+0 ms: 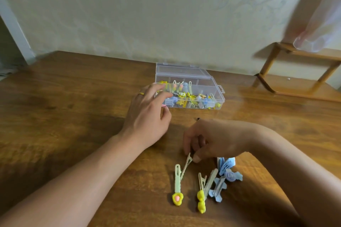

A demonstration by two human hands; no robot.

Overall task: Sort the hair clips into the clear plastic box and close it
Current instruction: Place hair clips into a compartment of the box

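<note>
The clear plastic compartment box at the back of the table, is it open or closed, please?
Open: the clear plastic compartment box has its lid swung back, exposing clips inside.

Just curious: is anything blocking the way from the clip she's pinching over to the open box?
Mostly clear. The clip in the right hand has bare table ahead; only the left hand hovers at the clear box's near-left corner.

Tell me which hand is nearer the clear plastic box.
Left. The left hand reaches the clear plastic box at its near-left corner; the right hand is nearer the camera, pinching a hair clip on the table.
</note>
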